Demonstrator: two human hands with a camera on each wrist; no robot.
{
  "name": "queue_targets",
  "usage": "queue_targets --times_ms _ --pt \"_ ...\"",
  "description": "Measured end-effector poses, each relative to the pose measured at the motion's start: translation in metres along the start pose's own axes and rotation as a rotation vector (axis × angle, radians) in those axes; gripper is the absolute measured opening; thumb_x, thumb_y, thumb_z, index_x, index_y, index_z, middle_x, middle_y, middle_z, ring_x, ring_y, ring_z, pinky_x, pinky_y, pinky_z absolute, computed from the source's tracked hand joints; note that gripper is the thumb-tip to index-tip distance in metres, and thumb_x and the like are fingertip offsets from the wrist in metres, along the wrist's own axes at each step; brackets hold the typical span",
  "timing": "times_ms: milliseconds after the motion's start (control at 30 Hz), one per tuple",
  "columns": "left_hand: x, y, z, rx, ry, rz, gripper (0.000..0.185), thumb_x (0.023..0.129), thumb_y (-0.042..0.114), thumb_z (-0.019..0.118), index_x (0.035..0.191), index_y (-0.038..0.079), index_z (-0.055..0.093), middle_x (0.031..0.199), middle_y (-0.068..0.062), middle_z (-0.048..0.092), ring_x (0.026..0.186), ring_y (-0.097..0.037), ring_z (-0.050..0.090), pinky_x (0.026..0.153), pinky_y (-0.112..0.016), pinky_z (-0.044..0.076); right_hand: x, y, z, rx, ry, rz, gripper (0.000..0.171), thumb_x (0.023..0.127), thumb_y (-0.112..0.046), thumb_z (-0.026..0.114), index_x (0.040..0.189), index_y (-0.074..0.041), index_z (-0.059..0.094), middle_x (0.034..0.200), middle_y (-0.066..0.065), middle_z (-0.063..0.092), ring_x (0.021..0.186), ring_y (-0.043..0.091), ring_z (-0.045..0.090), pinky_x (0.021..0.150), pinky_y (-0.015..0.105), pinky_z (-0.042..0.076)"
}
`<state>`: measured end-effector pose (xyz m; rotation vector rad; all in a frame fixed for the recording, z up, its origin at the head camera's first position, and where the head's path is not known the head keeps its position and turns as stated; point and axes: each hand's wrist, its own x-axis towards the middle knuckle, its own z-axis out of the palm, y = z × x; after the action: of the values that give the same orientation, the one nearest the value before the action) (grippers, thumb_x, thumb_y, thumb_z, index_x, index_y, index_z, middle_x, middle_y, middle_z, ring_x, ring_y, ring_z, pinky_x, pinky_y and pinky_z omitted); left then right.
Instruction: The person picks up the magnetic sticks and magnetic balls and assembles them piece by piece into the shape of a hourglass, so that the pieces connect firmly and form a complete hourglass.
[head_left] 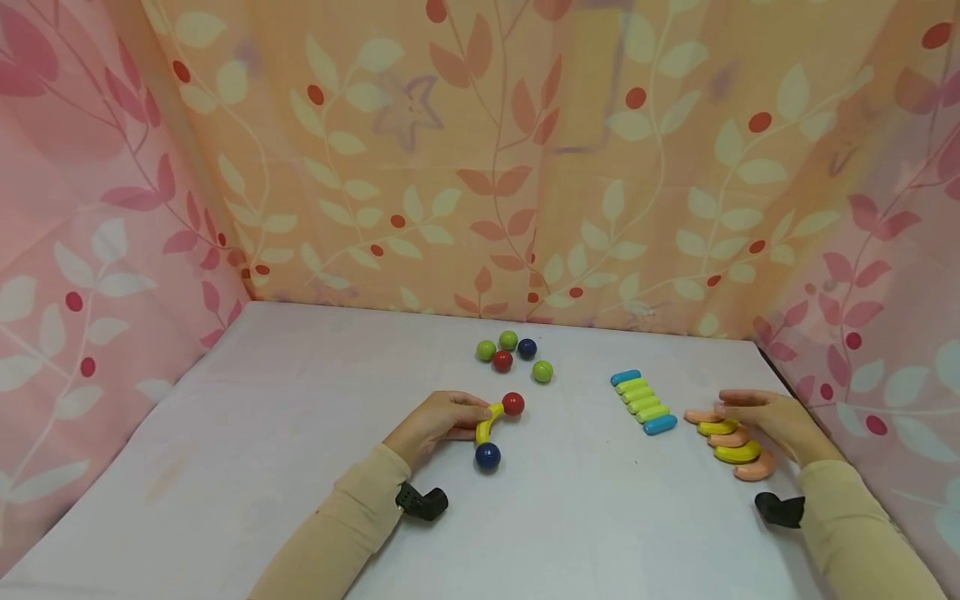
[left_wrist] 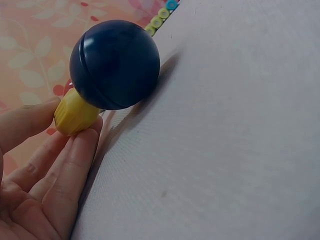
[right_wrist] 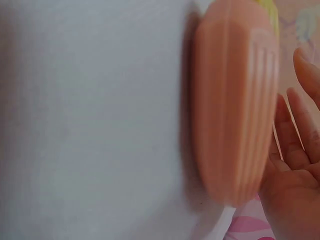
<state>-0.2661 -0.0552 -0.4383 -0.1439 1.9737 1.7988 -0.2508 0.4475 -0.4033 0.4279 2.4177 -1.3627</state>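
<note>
Left hand [head_left: 435, 425] pinches unmarked yellow connector [head_left: 487, 421]; no writing visible.

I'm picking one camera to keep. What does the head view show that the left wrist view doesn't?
Only the head view shows the red ball on the curved yellow connector, five loose balls, the right hand and the curved orange and yellow pieces. Only the left wrist view shows the connector's ribbed end. Both show the left hand, dark blue ball and white table.

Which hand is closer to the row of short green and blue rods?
Right. The right hand rests beside the curved pieces just right of the rods; the left hand holds the yellow connector farther left.
</note>
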Motion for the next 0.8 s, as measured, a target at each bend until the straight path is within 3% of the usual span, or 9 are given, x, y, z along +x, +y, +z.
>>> queue_targets --times_ms 100,367,533,633,700,800 --pt "0.000 0.000 0.000 0.003 -0.002 0.002 0.028 0.087 0.018 0.077 0.110 0.004 0.072 0.114 -0.012 0.069 0.088 -0.016 0.067 0.080 -0.029 0.061 0.004 0.003 -0.001 0.009 -0.021 0.007 0.077 0.092 -0.045 0.068 0.149 -0.001 0.039 0.136 0.010 0.060 0.144 0.047 0.024 0.116 0.067 0.021" --pt "0.002 -0.003 -0.001 -0.011 -0.010 0.012 0.027 0.086 0.016 0.077 0.109 0.003 0.072 0.113 -0.012 0.070 0.087 -0.015 0.068 0.080 -0.029 0.061 0.009 0.008 0.000 -0.047 -0.027 -0.048 0.073 0.096 -0.038 0.065 0.148 0.005 0.039 0.135 0.012 0.061 0.138 0.045 0.036 0.112 0.058 0.034" --pt "0.002 -0.002 -0.001 -0.006 -0.011 0.008 0.027 0.086 0.017 0.077 0.109 0.004 0.072 0.113 -0.012 0.070 0.087 -0.015 0.068 0.080 -0.029 0.061 0.011 0.009 0.000 -0.009 -0.036 -0.027 0.070 0.095 -0.038 0.065 0.146 0.003 0.042 0.122 -0.002 0.065 0.127 0.035 0.047 0.102 0.046 0.041" --pt "0.001 -0.002 0.000 -0.005 -0.007 0.004 0.027 0.086 0.018 0.078 0.109 0.004 0.072 0.113 -0.012 0.070 0.088 -0.015 0.068 0.080 -0.029 0.061 0.012 0.009 0.002 -0.030 -0.001 -0.027 0.074 0.093 -0.044 0.067 0.145 0.002 0.044 0.128 0.010 0.064 0.126 0.037 0.047 0.098 0.044 0.040" --pt "0.001 -0.001 0.000 -0.010 -0.006 -0.002 0.027 0.086 0.018 0.078 0.109 0.005 0.072 0.113 -0.011 0.070 0.088 -0.015 0.068 0.080 -0.029 0.061 0.012 0.008 0.004 -0.066 0.024 -0.035 0.078 0.091 -0.049 0.068 0.144 0.003 0.045 0.137 0.022 0.057 0.128 0.042 0.044 0.099 0.050 0.039" --pt "0.002 -0.001 0.000 -0.018 -0.008 -0.010 0.026 0.087 0.017 0.077 0.109 0.005 0.072 0.112 -0.011 0.071 0.087 -0.014 0.069 0.081 -0.029 0.061 0.012 0.006 0.006 -0.125 0.049 -0.028 0.080 0.089 -0.052 0.069 0.143 0.002 0.046 0.149 0.029 0.043 0.131 0.048 0.038 0.100 0.058 0.035"
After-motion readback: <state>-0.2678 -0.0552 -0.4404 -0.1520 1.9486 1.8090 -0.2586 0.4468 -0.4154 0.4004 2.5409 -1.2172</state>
